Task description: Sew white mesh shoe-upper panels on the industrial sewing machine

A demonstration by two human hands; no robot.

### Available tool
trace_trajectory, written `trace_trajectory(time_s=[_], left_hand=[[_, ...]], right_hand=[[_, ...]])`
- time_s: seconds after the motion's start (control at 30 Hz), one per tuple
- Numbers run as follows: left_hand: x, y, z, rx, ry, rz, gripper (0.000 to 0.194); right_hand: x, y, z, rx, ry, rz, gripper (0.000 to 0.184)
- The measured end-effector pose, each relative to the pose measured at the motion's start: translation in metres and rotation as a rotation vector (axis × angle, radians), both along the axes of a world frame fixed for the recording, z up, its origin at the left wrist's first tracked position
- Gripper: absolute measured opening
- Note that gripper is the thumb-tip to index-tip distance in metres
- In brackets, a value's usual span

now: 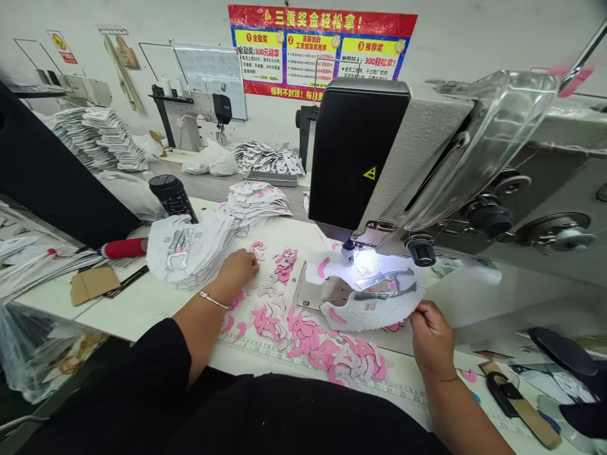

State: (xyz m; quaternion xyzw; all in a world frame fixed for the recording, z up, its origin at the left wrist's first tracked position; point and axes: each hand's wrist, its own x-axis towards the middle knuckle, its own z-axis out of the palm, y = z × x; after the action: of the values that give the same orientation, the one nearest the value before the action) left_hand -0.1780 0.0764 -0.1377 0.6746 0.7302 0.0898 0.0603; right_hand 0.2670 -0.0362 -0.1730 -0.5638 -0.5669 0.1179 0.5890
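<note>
My right hand (432, 335) pinches the right edge of a white mesh shoe upper (374, 309) with grey trim and pink curved patches. The upper lies on the sewing machine bed (309, 294), its far part beneath the lit needle area (349, 251). My left hand (238, 270) is closed, fingers curled down beside small pink curved pieces (286, 264); whatever its fingertips hold is hidden. More pink and whitish pieces (303, 332) lie heaped along the table's near edge. Left of that hand leans a stack of white shoe uppers (190, 253).
The sewing machine head (358, 151) looms over the right side. Behind the stack stands a black tumbler (173, 194); another pile of uppers (258, 202) is farther back. A red-handled tool (124, 248) and cardboard (95, 284) lie left. A printed ruler (246, 346) edges the table.
</note>
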Motion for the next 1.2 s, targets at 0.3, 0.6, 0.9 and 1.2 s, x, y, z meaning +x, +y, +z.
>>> trace_trajectory(time_s=[0.3,0.6,0.9,1.2], left_hand=[[0.029,-0.05,0.05,0.061,-0.508,-0.115,0.031],[0.024,-0.047,0.038,0.104,-0.558,-0.025,0.014],[0.006,-0.038,0.006,0.006,-0.598,-0.013,0.024],[0.003,-0.032,0.001,-0.046,-0.582,-0.02,0.03]], right_hand=[[0.004,-0.015,0.03,0.176,0.051,-0.153,0.013],[-0.003,-0.028,0.035,0.237,-0.189,-0.03,0.014],[0.002,-0.02,0.014,0.031,-0.025,-0.074,0.017],[0.008,-0.013,0.007,-0.033,0.003,-0.109,0.018]])
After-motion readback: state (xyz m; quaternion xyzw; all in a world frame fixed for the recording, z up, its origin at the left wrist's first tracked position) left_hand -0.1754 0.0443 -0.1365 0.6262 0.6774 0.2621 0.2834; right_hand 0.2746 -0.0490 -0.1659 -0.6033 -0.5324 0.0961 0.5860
